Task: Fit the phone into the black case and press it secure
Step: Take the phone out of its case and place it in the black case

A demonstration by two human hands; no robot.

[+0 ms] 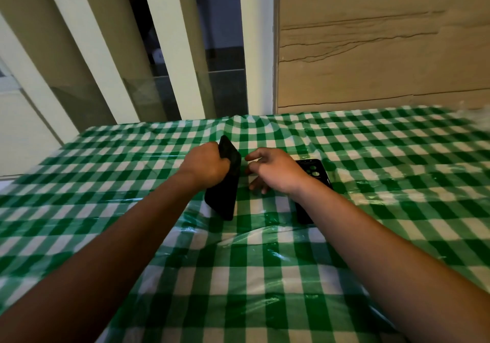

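Note:
My left hand (205, 166) grips a black phone (225, 183) and holds it nearly upright, its lower corner close to the green checked tablecloth. My right hand (275, 169) hovers just right of the phone with fingers spread and curled downward, holding nothing. A black case (316, 170) lies flat on the cloth under and behind my right wrist; its camera cut-outs show green cloth through them. My right forearm hides most of the case's lower part.
The table (265, 276) is covered by a green and white checked cloth under shiny plastic, wrinkled near the middle. A wood-grain wall panel (384, 46) stands behind the far edge on the right, pale vertical slats (169, 51) on the left.

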